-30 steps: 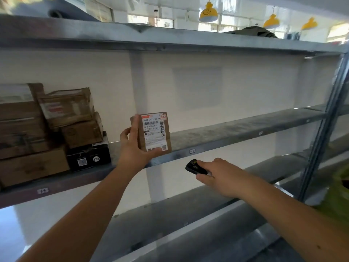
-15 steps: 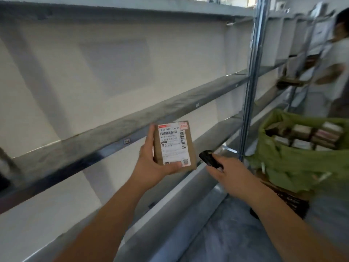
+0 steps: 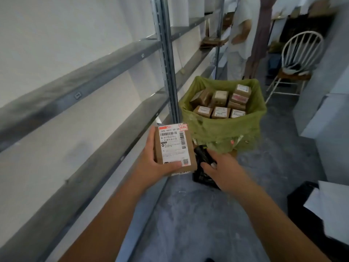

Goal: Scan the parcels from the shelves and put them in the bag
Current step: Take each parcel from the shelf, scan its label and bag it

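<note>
My left hand (image 3: 151, 163) grips a small brown cardboard parcel (image 3: 173, 147) with a white shipping label facing me. Just to its right, my right hand (image 3: 224, 171) holds a black handheld scanner (image 3: 201, 155), its head close to the parcel's right edge. Beyond both hands stands a green bag (image 3: 226, 127), open at the top and holding several small brown parcels (image 3: 220, 103). The bag sits on the grey floor next to the shelf upright.
Grey metal shelves (image 3: 79, 91) run along the left with a steel upright (image 3: 166, 59). A person in light clothes (image 3: 239, 38) stands by the far shelves. A white spindle chair (image 3: 298, 53) is behind the bag. Dark boxes with white sheets (image 3: 324, 208) lie at right.
My view has swung right and down from the shelf to the floor and the bag. Both hands came lower and nearer the bag, still holding the parcel and the scanner.
</note>
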`<state>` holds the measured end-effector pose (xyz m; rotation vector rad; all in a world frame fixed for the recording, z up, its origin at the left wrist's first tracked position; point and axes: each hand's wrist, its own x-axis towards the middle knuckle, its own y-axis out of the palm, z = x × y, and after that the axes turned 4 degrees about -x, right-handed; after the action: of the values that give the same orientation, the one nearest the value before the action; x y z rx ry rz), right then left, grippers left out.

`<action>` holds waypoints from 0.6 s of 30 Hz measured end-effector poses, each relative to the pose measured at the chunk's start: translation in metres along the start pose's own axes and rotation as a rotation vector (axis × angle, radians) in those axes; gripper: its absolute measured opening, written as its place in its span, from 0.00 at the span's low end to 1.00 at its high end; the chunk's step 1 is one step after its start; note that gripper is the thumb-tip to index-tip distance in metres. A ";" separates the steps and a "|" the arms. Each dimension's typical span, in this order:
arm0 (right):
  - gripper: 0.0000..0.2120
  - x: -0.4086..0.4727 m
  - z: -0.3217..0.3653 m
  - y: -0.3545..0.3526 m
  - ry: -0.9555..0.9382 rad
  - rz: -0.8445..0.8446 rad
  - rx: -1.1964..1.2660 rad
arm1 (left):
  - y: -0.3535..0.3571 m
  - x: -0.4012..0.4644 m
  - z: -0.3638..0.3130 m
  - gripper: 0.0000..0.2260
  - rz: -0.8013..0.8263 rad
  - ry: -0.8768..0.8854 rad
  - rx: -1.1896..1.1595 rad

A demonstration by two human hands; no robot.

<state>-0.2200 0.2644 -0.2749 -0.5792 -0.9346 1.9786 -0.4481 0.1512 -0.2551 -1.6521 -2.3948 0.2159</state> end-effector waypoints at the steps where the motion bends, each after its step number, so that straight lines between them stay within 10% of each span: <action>1: 0.28 0.009 -0.014 -0.009 0.032 -0.006 -0.009 | 0.015 0.016 -0.001 0.56 0.012 -0.010 -0.027; 18: 0.30 0.148 -0.136 -0.102 0.240 -0.028 -0.077 | 0.132 0.237 0.025 0.58 0.212 -0.154 -0.128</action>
<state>-0.1547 0.4805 -0.2848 -0.8226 -0.8670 1.8075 -0.4167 0.4195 -0.2884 -2.0190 -2.3831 0.2367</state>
